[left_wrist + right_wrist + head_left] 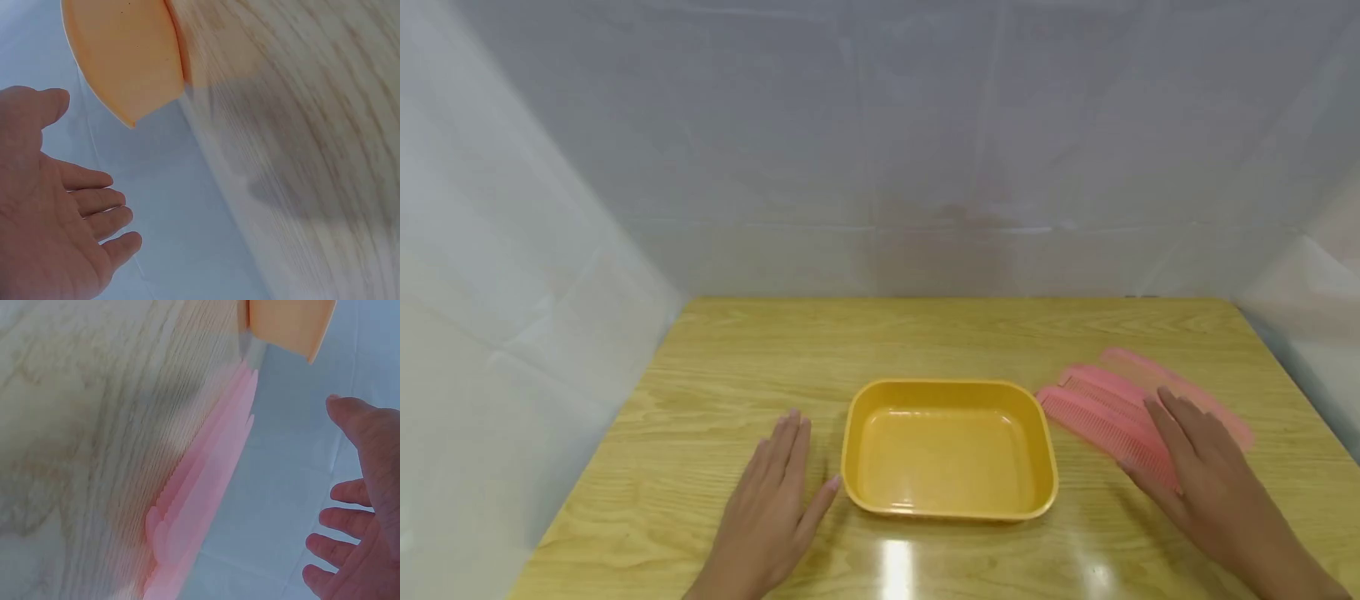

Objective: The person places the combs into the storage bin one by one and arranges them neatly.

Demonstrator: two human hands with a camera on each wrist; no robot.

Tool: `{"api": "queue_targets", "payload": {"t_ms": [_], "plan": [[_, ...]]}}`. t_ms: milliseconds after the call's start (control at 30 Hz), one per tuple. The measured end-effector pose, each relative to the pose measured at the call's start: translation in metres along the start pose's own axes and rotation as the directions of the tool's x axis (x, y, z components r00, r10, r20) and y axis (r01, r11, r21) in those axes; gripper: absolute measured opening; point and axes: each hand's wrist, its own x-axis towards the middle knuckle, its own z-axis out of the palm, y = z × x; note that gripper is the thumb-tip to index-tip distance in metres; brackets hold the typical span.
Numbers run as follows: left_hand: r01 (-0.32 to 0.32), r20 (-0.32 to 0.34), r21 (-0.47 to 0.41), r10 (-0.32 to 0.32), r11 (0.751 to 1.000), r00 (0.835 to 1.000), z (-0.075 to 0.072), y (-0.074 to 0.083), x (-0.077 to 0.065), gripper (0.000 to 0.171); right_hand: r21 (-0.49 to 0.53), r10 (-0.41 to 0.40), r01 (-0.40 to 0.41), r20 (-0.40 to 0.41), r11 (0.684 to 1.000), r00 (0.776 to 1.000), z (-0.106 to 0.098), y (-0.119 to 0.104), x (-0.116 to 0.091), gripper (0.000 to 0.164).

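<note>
A yellow rectangular tray (951,458) with rounded corners sits mid-table with a bare bottom. Pink combs (1101,421) lie overlapping in a loose fan to its right, one end close to the tray's rim. My left hand (767,504) is left of the tray, fingers extended and thumb tip right by the rim; the left wrist view shows its palm bare. Over the near right part of the combs is my right hand (1213,487), covering some of them. In the right wrist view its fingers (340,522) are relaxed and spread, holding nothing, above the pink combs (206,481).
The wood-grain table (760,358) has its far edge against a pale sheet (925,167). More white sheeting (512,333) rises at the left side and also at the right. Light reflects off the tabletop in front of the tray.
</note>
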Motion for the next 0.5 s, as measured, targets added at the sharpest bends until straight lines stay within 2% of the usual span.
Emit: {"api": "queue_targets", "payload": {"t_ms": [233, 500], "plan": [[0.006, 0.017, -0.045, -0.005, 0.999, 1.000, 0.001, 0.002, 0.004, 0.076, 0.018, 0.043, -0.044, 0.050, 0.999, 0.998, 0.001, 0.008, 0.004, 0.078], [0.004, 0.016, -0.058, -0.004, 0.998, 1.000, 0.004, 0.002, 0.009, 0.075, 0.035, 0.008, -0.009, 0.032, 0.999, 0.999, 0.006, 0.020, 0.010, 0.078]]}}
